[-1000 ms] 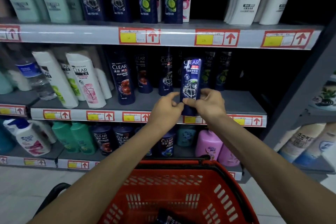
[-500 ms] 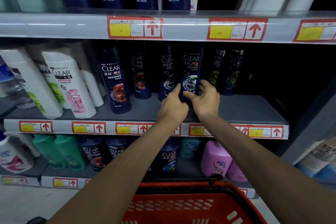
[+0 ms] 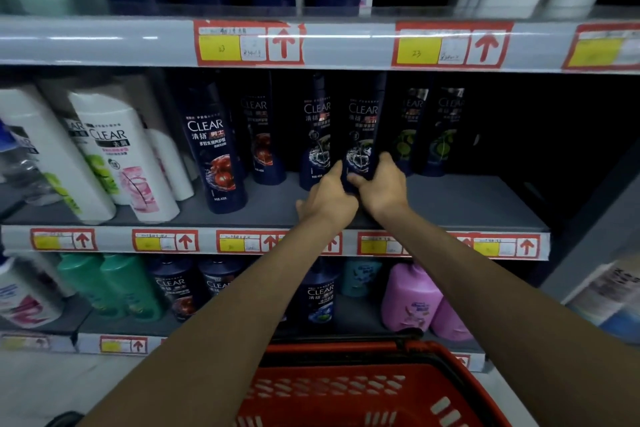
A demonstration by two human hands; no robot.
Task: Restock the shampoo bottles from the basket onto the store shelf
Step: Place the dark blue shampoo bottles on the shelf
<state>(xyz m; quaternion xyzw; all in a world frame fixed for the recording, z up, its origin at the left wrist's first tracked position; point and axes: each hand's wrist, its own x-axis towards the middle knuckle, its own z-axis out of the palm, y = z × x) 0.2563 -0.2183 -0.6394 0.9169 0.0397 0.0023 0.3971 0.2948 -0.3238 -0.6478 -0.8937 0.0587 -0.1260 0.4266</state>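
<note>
Two outstretched arms, left hand (image 3: 327, 199), right hand (image 3: 382, 185) gripping shampoo bottle (image 3: 362, 135)

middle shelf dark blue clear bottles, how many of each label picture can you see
red fruit bottles: 2
grey splash bottles: 2, counting the held bottle gripped by the left hand and right hand
green lime bottles: 2
total: 6 in view
</note>
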